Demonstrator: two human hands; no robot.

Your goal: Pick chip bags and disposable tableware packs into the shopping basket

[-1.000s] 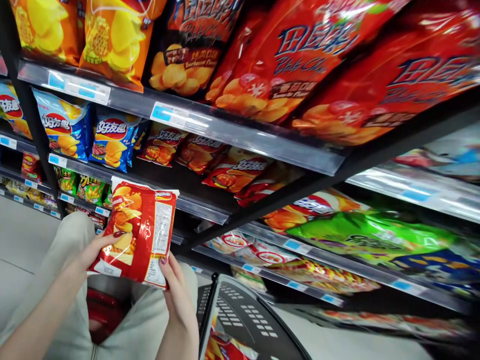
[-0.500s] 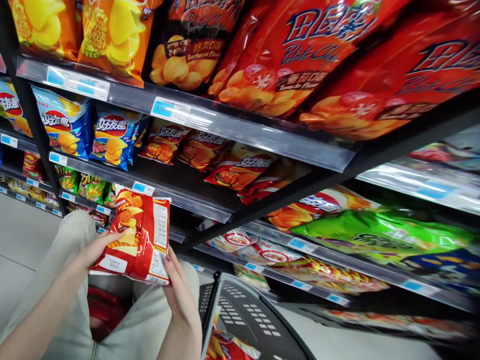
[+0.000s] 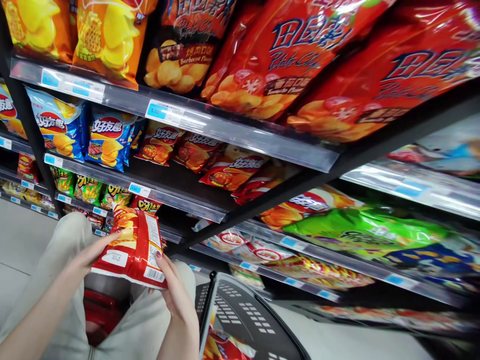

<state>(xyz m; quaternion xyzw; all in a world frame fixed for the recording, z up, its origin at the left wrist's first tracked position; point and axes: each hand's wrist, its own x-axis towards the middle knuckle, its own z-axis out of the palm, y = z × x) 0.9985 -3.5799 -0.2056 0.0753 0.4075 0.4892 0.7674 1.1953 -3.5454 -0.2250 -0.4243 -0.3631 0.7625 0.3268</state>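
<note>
A red chip bag [image 3: 132, 247] with its printed back label facing up sits between both my hands, low at the left. My left hand [image 3: 90, 252] grips its left edge, thumb on top. My right hand [image 3: 173, 290] holds its lower right corner from below. The bag lies tilted, nearly flat, above my knees in light trousers [image 3: 71, 240]. A black shopping basket [image 3: 243, 320] stands just right of my right hand, with a red bag [image 3: 221, 347] inside it.
Store shelves [image 3: 210, 130] full of chip bags fill the view: large red and orange bags on top, blue and red ones on the middle row, green ones lower. Price tags line the shelf rails. A red object [image 3: 101, 310] lies between my knees.
The red bag has come down and tipped flatter, away from the shelf and toward my lap. Both hands kept their hold and dropped with it.
</note>
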